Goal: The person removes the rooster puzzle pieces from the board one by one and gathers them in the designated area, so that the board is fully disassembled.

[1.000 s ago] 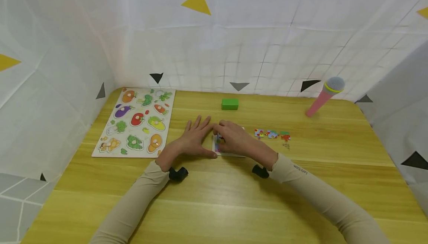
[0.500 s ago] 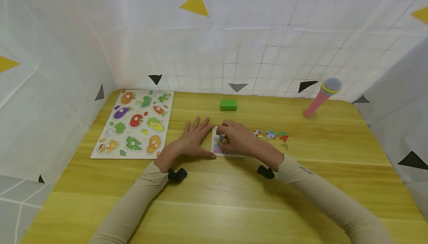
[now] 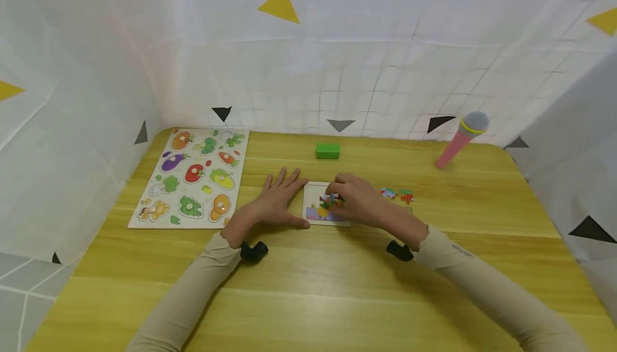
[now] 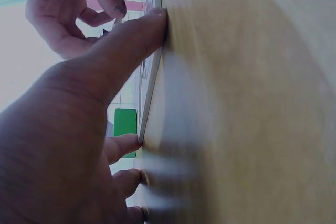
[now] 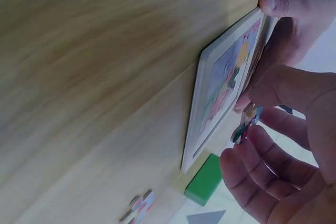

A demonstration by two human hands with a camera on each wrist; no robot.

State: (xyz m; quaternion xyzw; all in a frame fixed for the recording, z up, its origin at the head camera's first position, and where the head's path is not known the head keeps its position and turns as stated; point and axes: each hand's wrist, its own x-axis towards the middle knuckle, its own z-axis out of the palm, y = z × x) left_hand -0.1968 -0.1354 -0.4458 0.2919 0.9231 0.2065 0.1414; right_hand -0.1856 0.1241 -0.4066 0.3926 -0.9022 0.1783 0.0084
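Note:
My left hand [image 3: 275,204] lies spread on the table, thumb and index finger against the left side of a small white puzzle tray [image 3: 305,202]. My right hand [image 3: 363,202] is over the tray's right half and pinches a colourful jigsaw piece [image 5: 248,121] between thumb and fingers. In the right wrist view that piece is raised off the tray. A strip of fitted pieces [image 3: 313,214] covers the tray's lower part; its upper left shows the bare base. Two loose jigsaw pieces, a blue one [image 3: 388,193] and a red one [image 3: 406,196], lie right of the hand.
A green block [image 3: 328,151] stands behind the tray. At the left lies a large vegetable peg board [image 3: 197,223]. A pink toy microphone [image 3: 453,148] stands at the back right. White cloth [image 3: 270,89] hangs along the table's back edge.
My right hand has moved to the right over the tray with the jigsaw piece, uncovering the tray's left part and the fitted strip. The left hand stays in place.

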